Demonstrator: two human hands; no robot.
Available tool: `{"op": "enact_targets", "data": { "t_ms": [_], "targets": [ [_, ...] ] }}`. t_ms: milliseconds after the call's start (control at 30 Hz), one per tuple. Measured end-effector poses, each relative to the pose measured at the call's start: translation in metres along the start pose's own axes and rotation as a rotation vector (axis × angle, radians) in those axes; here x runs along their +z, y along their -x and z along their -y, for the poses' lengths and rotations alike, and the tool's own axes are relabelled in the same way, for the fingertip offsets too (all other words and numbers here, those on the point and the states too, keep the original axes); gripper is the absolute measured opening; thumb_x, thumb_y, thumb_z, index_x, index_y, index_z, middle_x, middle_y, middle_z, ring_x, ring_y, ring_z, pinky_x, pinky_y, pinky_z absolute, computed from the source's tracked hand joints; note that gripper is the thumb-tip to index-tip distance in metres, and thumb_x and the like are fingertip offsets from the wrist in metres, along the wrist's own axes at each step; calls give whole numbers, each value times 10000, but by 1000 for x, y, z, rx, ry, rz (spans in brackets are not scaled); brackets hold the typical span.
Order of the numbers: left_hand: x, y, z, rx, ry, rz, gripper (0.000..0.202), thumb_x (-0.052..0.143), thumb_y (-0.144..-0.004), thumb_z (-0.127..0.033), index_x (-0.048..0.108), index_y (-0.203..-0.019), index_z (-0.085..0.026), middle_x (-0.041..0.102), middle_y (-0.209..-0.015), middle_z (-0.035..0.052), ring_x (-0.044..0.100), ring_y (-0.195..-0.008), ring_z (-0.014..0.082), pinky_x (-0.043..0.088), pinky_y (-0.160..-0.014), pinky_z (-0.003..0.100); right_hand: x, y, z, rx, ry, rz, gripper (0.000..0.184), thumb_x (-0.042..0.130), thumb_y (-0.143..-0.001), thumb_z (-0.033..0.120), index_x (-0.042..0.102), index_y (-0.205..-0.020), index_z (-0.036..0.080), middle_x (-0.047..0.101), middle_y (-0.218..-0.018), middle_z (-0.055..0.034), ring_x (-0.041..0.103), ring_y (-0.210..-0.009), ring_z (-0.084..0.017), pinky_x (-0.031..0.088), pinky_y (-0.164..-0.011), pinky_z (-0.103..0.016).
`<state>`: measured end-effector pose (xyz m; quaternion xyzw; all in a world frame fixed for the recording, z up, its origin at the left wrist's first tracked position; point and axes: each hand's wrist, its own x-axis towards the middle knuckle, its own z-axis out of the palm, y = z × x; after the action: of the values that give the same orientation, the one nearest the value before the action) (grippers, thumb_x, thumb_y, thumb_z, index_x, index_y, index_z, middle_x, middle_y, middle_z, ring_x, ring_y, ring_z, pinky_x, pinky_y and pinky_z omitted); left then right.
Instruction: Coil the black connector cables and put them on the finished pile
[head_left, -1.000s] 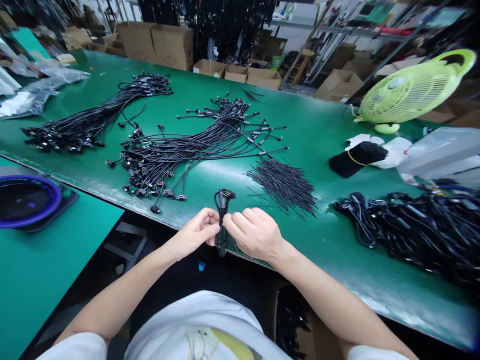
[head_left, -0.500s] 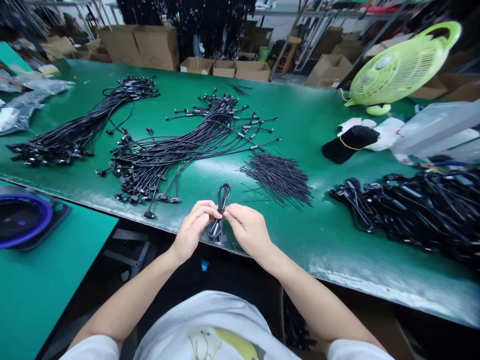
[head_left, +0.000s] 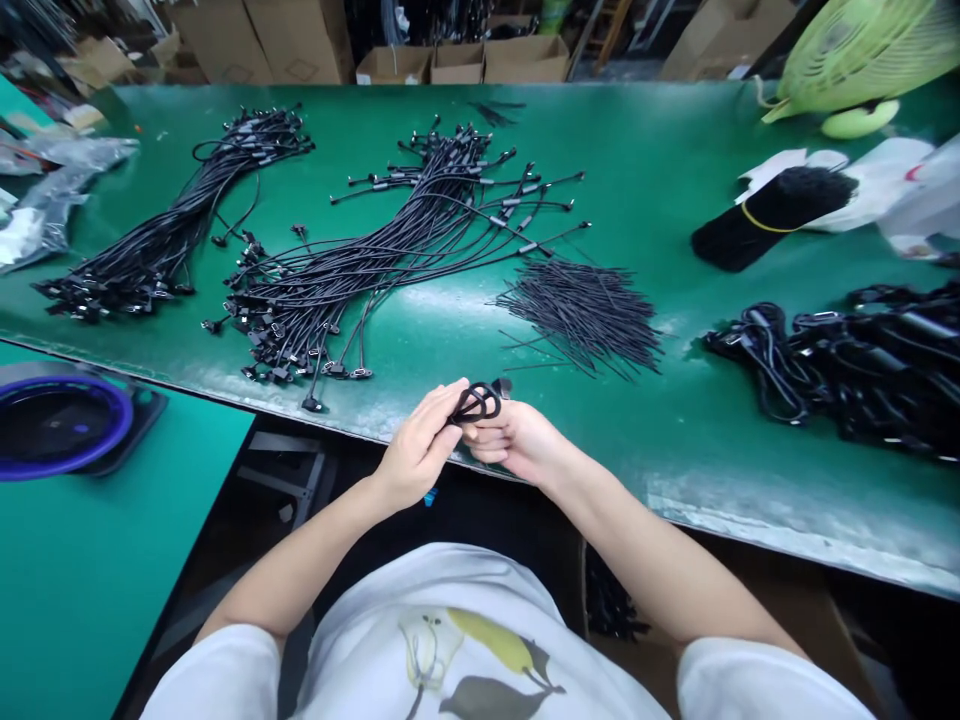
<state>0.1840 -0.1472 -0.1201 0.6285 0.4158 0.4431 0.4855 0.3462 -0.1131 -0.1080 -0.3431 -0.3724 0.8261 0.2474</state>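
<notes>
Coiled black cable [head_left: 480, 402] between hands, at green table's [head_left: 600, 440] near edge. Left hand [head_left: 420, 442] pinches coil, thumb against fingers. Right hand [head_left: 521, 440] just beside, fingers curled; cannot tell whether gripping.

Left forearm [head_left: 307, 560] and right forearm [head_left: 645, 535] both slant in toward the middle, so the hands basically meet up front. Left hand's [head_left: 416, 445] fingers [head_left: 439, 408] are fairly straight, thumb nearer the body; right hand's [head_left: 521, 440] fingers are curled in tight.
</notes>
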Motion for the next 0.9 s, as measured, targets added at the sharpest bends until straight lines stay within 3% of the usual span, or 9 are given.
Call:
{"op": "enact_targets", "data": {
  "t_ms": [100, 200, 267, 367, 433, 500, 633, 733, 900],
  "targets": [
    [5, -4, -1, -132, 291, -56, 292, 634, -879, -378, 659, -1105, -195, 695, -1152, 92, 602, -1170, 251, 398, -1082, 411, 3, 2, 1, 24, 5, 6, 386, 688, -693, 485, 450, -604, 194, 194, -450, 126, 76, -383, -31, 74, -364, -201],
    [2, -14, -6, -282, 718, -221, 200, 651, -878, -329, 640, -990, -164, 632, -757, -6, 649, -771, 129, 522, -854, 300, 1, 11, 12, -50, 223, -38, 438, 642, -783, 551, 515, -614, 167, 220, -459, 108, 125, -401, -34, 83, -391, -201],
    [-5, -21, -13, -396, 923, -288, 151, 613, -906, -284, 622, -917, -134, 444, -586, -71, 489, -512, 49, 494, -635, 197, -3, 19, 20, -171, 369, -129, 455, 585, -840, 562, 545, -632, 160, 248, -478, 87, 180, -425, -45, 124, -416, -208],
    [-15, -26, -23, -534, 1086, -256, 191, 510, -954, -242, 598, -839, -117, 255, -530, -98, 270, -392, 28, 338, -437, 148, -5, 27, 23, -391, 586, -340, 414, 497, -924, 498, 565, -676, 174, 358, -530, 47, 317, -484, -80, 254, -469, -225],
    [-15, -27, -27, -542, 1113, -251, 235, 453, -970, -254, 591, -826, -129, 292, -536, -83, 323, -416, 40, 374, -468, 156, 1, 29, 17, -560, 807, -424, 348, 478, -951, 438, 593, -743, 183, 490, -625, 9, 449, -581, -109, 362, -553, -241],
    [-12, -27, -27, -486, 1086, -282, 263, 420, -974, -282, 581, -813, -150, 407, -582, -48, 464, -519, 68, 459, -580, 188, 10, 27, 5, -707, 1013, -432, 262, 517, -942, 426, 617, -894, 189, 592, -783, -22, 534, -672, -126, 428, -631, -252],
    [-1, -27, -23, -368, 1003, -345, 179, 465, -950, -268, 585, -853, -176, 582, -760, -8, 620, -782, 113, 506, -779, 245, 25, 14, -22, -795, 1290, -450, 413, 602, -892, 486, 547, -1144, 163, 644, -948, -59, 596, -692, -128, 461, -622, -247],
    [0, -27, -20, -343, 979, -355, 129, 511, -931, -254, 608, -903, -173, 647, -847, 3, 658, -874, 134, 500, -892, 295, 27, 6, -29, -857, 1436, -550, 283, 535, -952, 391, 562, -1095, 148, 657, -911, -55, 612, -733, -139, 449, -649, -253],
    [-4, -27, -17, -397, 940, -329, 221, 456, -948, -267, 635, -911, -143, 684, -797, 31, 686, -836, 165, 515, -877, 326, 25, 10, -20, -994, 1706, -601, 173, 485, -974, 239, 625, -1040, 162, 643, -830, -48, 545, -710, -149, 378, -646, -288]
  ]
}}
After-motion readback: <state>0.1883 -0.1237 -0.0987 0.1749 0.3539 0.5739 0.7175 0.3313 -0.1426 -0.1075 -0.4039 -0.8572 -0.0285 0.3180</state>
